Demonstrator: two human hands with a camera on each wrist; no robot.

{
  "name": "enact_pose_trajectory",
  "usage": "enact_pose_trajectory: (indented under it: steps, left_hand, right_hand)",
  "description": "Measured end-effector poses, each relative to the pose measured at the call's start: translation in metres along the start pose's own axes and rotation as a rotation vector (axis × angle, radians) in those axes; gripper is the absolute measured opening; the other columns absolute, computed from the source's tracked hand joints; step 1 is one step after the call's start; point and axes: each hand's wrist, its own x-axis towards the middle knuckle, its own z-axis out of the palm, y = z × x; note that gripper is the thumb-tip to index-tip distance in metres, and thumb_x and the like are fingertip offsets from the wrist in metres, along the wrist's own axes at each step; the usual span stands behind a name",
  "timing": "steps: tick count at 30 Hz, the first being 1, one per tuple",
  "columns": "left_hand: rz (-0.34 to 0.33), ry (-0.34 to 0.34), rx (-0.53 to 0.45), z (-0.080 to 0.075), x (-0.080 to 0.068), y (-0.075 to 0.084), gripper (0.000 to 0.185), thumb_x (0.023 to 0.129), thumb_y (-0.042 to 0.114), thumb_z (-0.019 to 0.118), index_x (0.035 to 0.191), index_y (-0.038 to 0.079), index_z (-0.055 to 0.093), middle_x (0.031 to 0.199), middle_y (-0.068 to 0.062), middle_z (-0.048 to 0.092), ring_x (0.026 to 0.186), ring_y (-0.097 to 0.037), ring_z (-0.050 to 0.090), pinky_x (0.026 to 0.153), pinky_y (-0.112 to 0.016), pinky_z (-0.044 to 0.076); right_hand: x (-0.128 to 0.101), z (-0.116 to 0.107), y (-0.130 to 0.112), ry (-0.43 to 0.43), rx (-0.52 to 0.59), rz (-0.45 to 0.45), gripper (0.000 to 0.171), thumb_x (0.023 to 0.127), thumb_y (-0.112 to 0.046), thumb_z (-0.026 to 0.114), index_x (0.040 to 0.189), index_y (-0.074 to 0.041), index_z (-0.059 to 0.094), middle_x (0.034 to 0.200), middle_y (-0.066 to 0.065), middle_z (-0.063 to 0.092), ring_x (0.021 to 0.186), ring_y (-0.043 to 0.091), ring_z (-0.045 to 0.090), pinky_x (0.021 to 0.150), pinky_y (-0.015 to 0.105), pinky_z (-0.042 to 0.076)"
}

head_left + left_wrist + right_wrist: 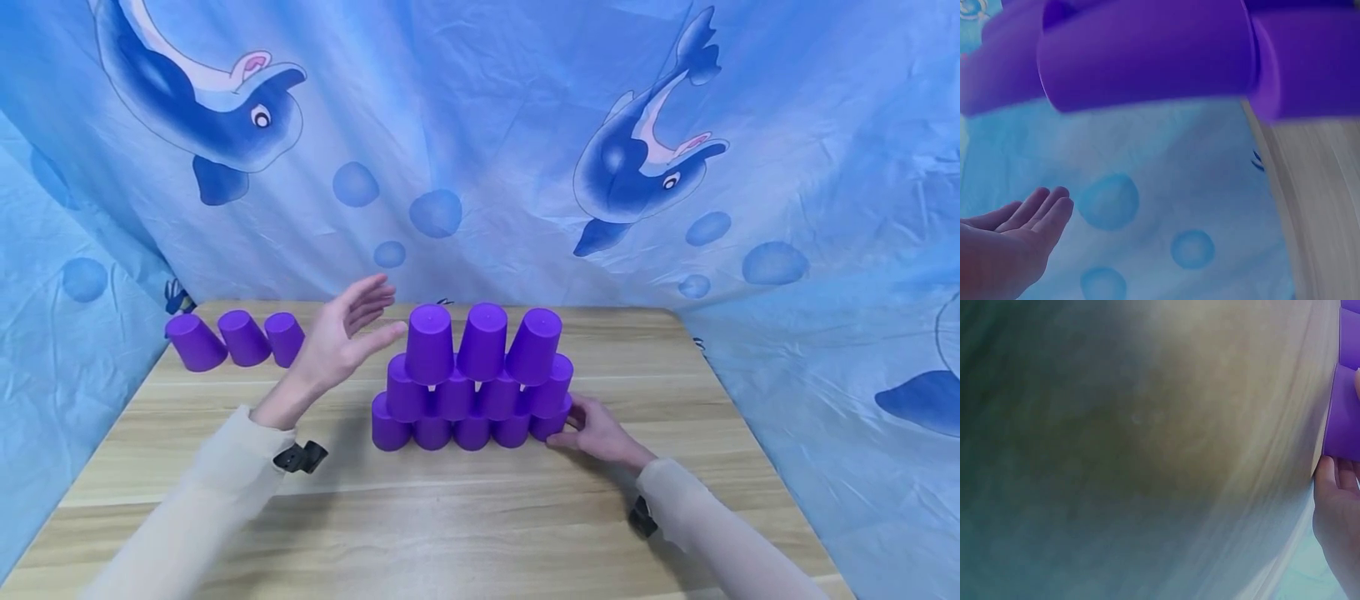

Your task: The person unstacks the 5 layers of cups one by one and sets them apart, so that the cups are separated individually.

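Purple cups stand upside down in a stepped stack, with several in the bottom row, several in the middle row and three on top. My left hand [341, 333] is beside the top-left cup [430, 343], fingers extended and the thumb tip close to its side. That hand [1016, 244] appears below the cups in the left wrist view, holding nothing. Low on the right, my right hand [598, 429] grips the end cup of the bottom row [546, 427], thumb in front and fingers around its outer side. The right wrist view shows fingers [1327, 472] at this cup's edge.
Three more upside-down purple cups, one of them the leftmost cup [197, 342], stand at the table's back left. The wooden table [450, 525] reaches back to a blue curtain [495, 208] with dolphin prints. Dark wrist cameras sit on both sleeves.
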Motion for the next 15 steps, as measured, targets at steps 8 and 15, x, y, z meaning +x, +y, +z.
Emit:
enact_pose_trajectory:
  steps: [8,15]
  left_hand:
    - [-0.031,-0.002,0.061,0.024,-0.007,0.004,0.072,0.076,0.015,0.082,0.138,0.004,0.047,0.127,-0.009,0.057,0.117,-0.022,0.054,0.101,-0.032,0.041]
    - [-0.017,-0.006,0.082,0.033,-0.011,0.001,0.066,0.074,0.018,0.084,0.131,0.007,0.053,0.118,-0.004,0.062,0.109,-0.019,0.059,0.096,-0.031,0.045]
  right_hand:
    - [-0.001,0.001,-0.009,-0.010,0.025,-0.028,0.061,0.073,0.003,0.080,0.128,0.001,0.054,0.124,0.012,0.059,0.118,0.029,0.053,0.102,0.041,0.039]
    - [-0.005,-0.001,-0.031,-0.022,0.018,-0.005,0.060,0.073,0.006,0.079,0.128,0.002,0.054,0.124,0.013,0.059,0.118,0.029,0.053,0.102,0.044,0.039]
